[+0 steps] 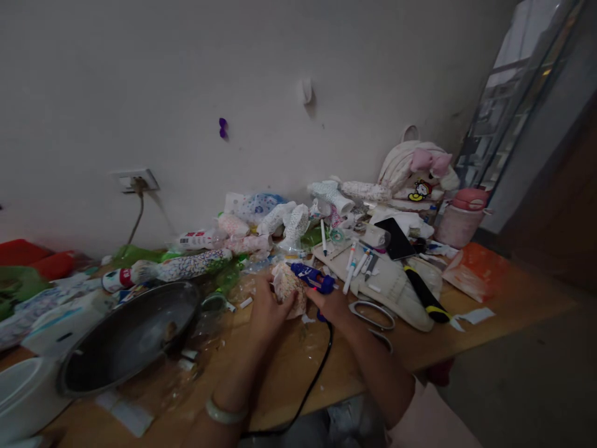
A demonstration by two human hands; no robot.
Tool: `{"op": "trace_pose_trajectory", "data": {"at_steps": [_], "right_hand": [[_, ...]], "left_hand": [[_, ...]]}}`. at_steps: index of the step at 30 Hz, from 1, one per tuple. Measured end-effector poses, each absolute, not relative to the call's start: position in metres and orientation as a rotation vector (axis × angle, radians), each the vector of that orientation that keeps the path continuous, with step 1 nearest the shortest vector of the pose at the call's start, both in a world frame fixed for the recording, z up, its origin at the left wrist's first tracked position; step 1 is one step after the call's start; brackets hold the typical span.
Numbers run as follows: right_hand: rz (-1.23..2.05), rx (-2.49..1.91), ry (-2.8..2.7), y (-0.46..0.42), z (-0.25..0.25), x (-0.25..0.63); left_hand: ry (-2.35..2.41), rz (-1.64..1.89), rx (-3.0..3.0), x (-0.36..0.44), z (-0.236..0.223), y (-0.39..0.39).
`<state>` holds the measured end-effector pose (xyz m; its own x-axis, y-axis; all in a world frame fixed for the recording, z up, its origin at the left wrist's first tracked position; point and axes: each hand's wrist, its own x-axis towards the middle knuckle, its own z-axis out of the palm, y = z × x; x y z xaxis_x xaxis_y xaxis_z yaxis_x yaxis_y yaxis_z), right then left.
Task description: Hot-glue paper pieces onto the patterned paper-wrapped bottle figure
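Left hand (268,306) grips a speckled piece (282,283); right hand (333,306) holds a blue glue gun (313,277).

Wooden table (522,295): dark basin (135,330), white tub (28,395), beige pouch (396,289), orange packet (476,269)

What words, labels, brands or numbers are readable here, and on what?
None readable with confidence.
Blue glue gun: pale marks on the body, possibly lettering, too blurred to read.
White-and-red packaging: printed marks, too small to read.
Red label at the left end of the speckled bottle: pale marks, too blurred to read.
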<state>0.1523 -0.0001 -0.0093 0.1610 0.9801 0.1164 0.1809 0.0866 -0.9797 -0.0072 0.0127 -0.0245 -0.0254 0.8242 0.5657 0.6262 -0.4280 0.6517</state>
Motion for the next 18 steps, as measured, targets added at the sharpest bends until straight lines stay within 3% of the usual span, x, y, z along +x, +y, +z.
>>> {"op": "trace_pose_trajectory", "data": {"at_steps": [18], "right_hand": [[0.942, -1.285, -1.207, 0.0022, -0.0121, 0.1520]], "left_hand": [[1.566, 1.444, 2.006, -0.0056, -0.0228, 0.0115]]}}
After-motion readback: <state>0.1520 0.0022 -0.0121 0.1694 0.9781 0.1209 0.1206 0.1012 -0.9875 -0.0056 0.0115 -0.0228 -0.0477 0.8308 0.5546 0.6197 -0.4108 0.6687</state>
